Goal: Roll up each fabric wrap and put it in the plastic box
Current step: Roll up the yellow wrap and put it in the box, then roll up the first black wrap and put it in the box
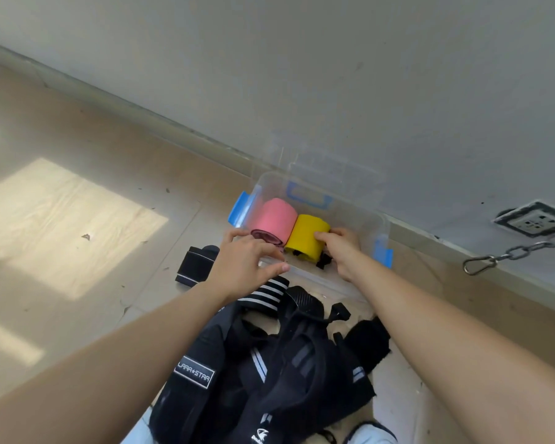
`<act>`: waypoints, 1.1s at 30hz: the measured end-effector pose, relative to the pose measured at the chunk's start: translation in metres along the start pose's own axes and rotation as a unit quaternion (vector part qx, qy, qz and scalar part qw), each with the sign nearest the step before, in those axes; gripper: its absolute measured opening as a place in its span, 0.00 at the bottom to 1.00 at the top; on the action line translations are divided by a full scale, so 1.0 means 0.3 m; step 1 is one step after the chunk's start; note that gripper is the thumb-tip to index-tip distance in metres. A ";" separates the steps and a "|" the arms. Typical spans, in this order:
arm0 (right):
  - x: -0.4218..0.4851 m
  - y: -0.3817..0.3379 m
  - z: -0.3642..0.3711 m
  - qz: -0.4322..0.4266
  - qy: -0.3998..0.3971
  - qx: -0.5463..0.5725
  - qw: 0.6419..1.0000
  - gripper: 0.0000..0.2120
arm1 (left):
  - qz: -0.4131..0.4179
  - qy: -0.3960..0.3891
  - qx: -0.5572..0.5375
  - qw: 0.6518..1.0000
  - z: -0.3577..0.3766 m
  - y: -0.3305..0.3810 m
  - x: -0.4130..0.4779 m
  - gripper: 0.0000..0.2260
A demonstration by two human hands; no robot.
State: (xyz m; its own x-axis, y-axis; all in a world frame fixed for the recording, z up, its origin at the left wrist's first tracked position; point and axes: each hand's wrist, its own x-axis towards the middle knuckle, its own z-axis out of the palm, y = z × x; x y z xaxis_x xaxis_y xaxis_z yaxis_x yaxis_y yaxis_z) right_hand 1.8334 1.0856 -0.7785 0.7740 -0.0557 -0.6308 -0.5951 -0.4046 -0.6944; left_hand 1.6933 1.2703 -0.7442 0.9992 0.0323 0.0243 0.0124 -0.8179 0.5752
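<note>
Two soft, tightly wound fabric cylinders lie side by side in the clear plastic box [370, 225] on the floor [77, 203]: one pink roll [274, 219] and one yellow roll [306, 235]. The right hand [343, 251] grasps the yellow roll. The left hand [244, 267] curls at the pink roll's near end; whether it grips is unclear. A loose heap of black wraps [269, 363], some with white stripes, lies just before the box.

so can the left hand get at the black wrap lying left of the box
Probably yes. The wrap lies flat on bare floor outside the box, close beside the left hand, with nothing seen on it; the hand would just have to leave the pink roll.
</note>
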 end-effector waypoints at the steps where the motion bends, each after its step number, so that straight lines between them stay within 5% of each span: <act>1: -0.004 -0.001 -0.002 -0.002 0.003 -0.002 1.000 0.23 | 0.001 -0.002 -0.001 1.000 0.001 -0.002 0.000 0.23; 12: -0.055 -0.044 -0.098 -0.016 -0.043 -0.040 0.998 0.24 | 0.033 0.033 -0.007 0.999 -0.016 0.006 -0.004 0.15; 18: -0.199 -0.065 -0.134 -0.257 -0.033 -0.158 0.953 0.06 | 0.083 0.076 0.017 0.993 -0.072 0.000 -0.046 0.08; 21: -0.317 -0.061 -0.130 -0.352 -0.075 -0.223 0.906 0.01 | 0.052 0.003 0.052 0.997 -0.113 -0.015 -0.105 0.10; 24: -0.430 -0.010 -0.109 -0.396 -0.141 -0.286 0.861 0.02 | -0.053 -0.176 0.068 0.981 -0.120 -0.051 -0.182 0.12; 26: -0.474 0.039 -0.102 -0.380 -0.235 -0.372 0.813 0.09 | -0.115 -0.271 0.083 0.952 -0.111 -0.070 -0.240 0.24; 29: -0.515 0.110 -0.105 -0.344 -0.357 -0.551 0.672 0.28 | -0.173 -0.340 0.068 0.922 -0.090 -0.069 -0.304 0.39; 31: -0.535 0.136 -0.117 -0.331 -0.371 -0.664 0.559 0.36 | -0.175 -0.335 0.070 0.923 -0.076 -0.069 -0.322 0.41; 33: -0.554 0.143 -0.125 -0.333 -0.353 -0.726 0.486 0.31 | -0.172 -0.306 0.075 0.934 -0.073 -0.070 -0.332 0.38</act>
State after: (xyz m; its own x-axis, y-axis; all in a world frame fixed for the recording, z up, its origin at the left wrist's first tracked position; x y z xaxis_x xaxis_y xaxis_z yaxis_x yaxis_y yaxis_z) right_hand 1.6874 1.0433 -0.6906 0.1170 0.6492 -0.7515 0.9149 -0.3649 -0.1728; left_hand 1.5928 1.2968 -0.7408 0.7700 0.0107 -0.6379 0.2955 -0.8921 0.3418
